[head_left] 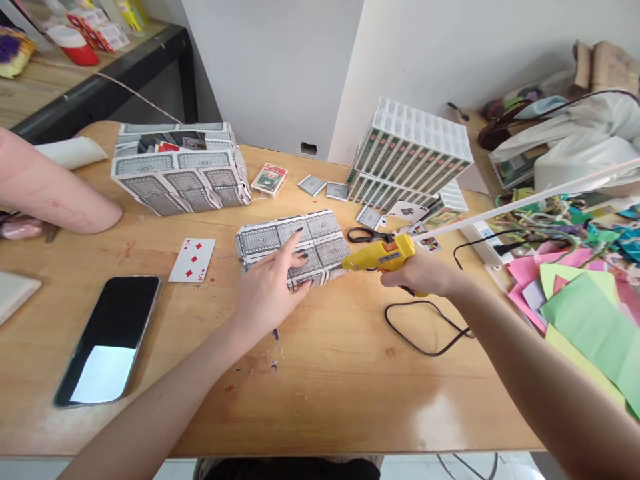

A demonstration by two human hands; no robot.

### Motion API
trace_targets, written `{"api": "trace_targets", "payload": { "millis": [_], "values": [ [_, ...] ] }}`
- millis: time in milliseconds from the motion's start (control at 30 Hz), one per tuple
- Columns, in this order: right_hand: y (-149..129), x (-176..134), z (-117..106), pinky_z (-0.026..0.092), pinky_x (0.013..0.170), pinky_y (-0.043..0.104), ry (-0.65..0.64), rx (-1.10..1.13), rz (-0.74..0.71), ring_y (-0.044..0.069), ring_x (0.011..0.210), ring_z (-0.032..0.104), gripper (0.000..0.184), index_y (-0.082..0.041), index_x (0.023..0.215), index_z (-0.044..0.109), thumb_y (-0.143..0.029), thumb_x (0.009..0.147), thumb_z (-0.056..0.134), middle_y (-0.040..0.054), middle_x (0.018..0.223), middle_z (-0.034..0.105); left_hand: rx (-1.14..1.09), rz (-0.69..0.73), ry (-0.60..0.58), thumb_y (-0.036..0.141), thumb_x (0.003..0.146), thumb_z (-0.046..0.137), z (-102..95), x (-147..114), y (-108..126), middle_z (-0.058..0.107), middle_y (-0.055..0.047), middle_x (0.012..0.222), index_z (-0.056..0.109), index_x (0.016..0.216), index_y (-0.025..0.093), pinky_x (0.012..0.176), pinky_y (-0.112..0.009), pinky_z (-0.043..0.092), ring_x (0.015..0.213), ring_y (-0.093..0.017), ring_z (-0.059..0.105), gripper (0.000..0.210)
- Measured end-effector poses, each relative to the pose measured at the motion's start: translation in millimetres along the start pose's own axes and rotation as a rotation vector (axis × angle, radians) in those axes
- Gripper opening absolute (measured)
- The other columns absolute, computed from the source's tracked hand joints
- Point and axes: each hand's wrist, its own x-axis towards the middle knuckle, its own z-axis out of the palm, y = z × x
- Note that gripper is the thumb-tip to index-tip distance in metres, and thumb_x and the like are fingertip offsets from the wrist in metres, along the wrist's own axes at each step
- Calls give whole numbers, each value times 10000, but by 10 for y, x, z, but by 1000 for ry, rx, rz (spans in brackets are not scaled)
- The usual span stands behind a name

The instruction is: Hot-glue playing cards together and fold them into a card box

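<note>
My left hand (273,283) grips the near left part of a flat box built from playing cards (327,250). Its fingers lie on the top and its thumb on the near side. My right hand (423,270) is wrapped around a yellow hot glue gun (380,253) with a glue stick (530,197) jutting from its back. The nozzle points left and meets the box's right near edge; whether it touches, I cannot tell. Black-handled scissors (369,235) lie just behind the glue gun, partly hidden by it.
A larger playing-card box (173,180) stands back left, beside a card pack (270,180). Stacked card packs (413,150) rise back right. A phone (110,340) and loose card (193,260) lie left. A cable (425,353), power strip (485,243) and coloured paper (590,313) are right.
</note>
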Motion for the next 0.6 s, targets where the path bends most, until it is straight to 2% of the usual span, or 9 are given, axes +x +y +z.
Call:
{"api": "trace_targets", "payload": {
  "millis": [100,300,400,600],
  "values": [
    [38,-64,-55,265,418,220,8,92,12,77,468,362,119,-204,557,446,-193,525,560,-58,507,424,8,12,4,176,735,721,-1,-4,-6,750,6,1012,296,1441,213,894,-369,532,1056,-228,667,825],
    [249,-212,-153,229,409,226,120,358,26,71,449,344,168,-206,546,427,-188,527,593,-58,490,413,34,47,36,182,740,716,5,-5,-3,750,19,1001,324,1428,241,890,-370,534,1031,-222,676,793],
    [369,-261,-126,242,424,228,179,434,11,71,465,351,186,-201,560,440,-180,545,624,-58,514,416,42,56,44,181,746,705,29,10,16,748,27,1002,334,1422,258,874,-369,540,1028,-219,678,775],
    [535,-327,19,246,432,230,203,517,-26,71,463,352,191,-194,570,455,-179,598,644,-60,504,427,72,109,55,180,766,684,97,28,68,748,1,1022,331,1424,225,938,-379,522,1044,-213,672,748]
  ]
}}
